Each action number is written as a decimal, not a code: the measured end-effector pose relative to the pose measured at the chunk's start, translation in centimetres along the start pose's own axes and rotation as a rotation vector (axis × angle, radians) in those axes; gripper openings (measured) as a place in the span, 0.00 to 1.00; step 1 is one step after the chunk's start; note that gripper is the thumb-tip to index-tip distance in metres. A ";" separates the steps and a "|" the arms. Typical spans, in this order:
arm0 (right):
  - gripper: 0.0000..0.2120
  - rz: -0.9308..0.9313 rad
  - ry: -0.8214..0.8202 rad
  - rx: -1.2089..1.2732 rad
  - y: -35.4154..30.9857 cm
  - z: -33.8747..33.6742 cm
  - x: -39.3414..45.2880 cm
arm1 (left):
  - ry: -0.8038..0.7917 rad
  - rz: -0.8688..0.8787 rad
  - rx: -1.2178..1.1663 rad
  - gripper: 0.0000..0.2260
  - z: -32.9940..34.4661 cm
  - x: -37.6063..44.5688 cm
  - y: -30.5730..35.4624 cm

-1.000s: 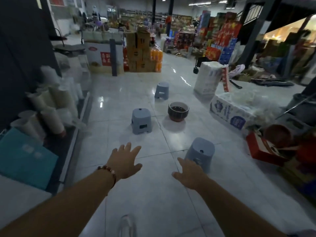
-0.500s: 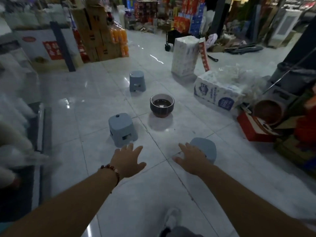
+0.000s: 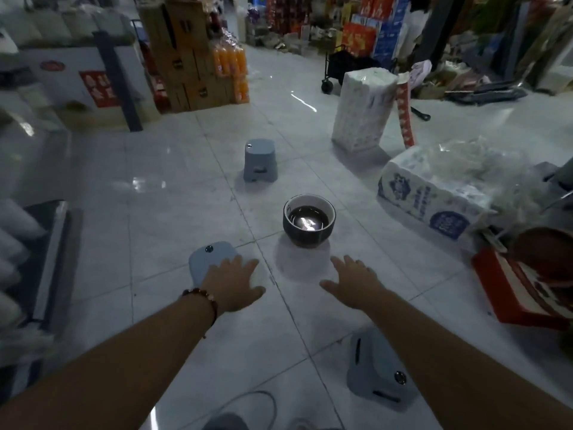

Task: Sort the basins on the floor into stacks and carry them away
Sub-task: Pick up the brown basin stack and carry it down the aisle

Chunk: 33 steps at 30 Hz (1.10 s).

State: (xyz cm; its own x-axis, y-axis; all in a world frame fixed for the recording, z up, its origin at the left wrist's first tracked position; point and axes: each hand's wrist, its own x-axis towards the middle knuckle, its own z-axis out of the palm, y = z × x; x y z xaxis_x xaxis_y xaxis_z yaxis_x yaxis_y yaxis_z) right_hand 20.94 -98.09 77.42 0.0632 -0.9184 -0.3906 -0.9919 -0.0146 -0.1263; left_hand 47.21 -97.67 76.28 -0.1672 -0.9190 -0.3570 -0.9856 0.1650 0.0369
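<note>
Glossy floor tiles (image 3: pixel 173 212), round dark glazed basin (image 3: pixel 308 224).

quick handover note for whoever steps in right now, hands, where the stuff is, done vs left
Left hand: open, fingers spread, over the near-left grey stool; contact unclear.
Right hand: open, holds nothing, reaching toward the dark basin.
Basin stands upright on the tile floor, apparently several nested, not gripped.
Other grey stools: one farther back, one under the right forearm.
A brown basin sits at the right among the clutter.
Done: nothing lifted or carried.
Left: gather the basins, stack them, carry them off.
</note>
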 end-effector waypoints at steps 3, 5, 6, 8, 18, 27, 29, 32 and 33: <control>0.35 -0.010 0.003 0.001 -1.0 -3.5 6.7 | 0.010 0.017 -0.010 0.32 -2.5 6.9 -1.7; 0.35 -0.019 -0.011 -0.004 -1.4 -4.7 11.2 | 0.006 0.022 -0.007 0.32 -3.6 11.9 -3.1; 0.36 -0.020 -0.021 -0.013 -1.4 -5.1 13.5 | -0.002 0.025 -0.004 0.32 -4.0 14.6 -3.8; 0.35 -0.007 -0.050 -0.035 -1.1 -5.8 17.9 | -0.030 0.034 -0.001 0.32 -4.9 20.3 -5.2; 0.36 0.213 -0.141 0.054 2.8 -11.9 37.5 | -0.133 0.132 0.106 0.33 -13.5 47.0 -8.5; 0.35 0.230 -0.237 0.167 11.3 -12.3 59.6 | -0.231 0.226 0.160 0.31 -13.5 70.0 -2.9; 0.34 0.233 -0.289 0.176 14.0 -11.0 65.3 | -0.301 0.191 0.147 0.31 -11.7 75.4 -2.1; 0.35 0.225 -0.370 0.165 17.3 -8.4 73.3 | -0.418 0.136 0.118 0.30 -8.2 83.3 -1.0; 0.36 0.216 -0.400 0.155 18.2 -7.4 75.9 | -0.442 0.121 0.103 0.30 -6.9 85.8 -0.7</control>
State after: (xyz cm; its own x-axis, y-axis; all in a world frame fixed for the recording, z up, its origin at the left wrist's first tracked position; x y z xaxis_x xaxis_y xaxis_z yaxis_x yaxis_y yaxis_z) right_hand 6.88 -170.97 52.28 -0.0745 -0.6694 -0.7392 -0.9610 0.2463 -0.1261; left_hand 33.36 -179.13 52.04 -0.2324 -0.6543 -0.7197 -0.9482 0.3170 0.0180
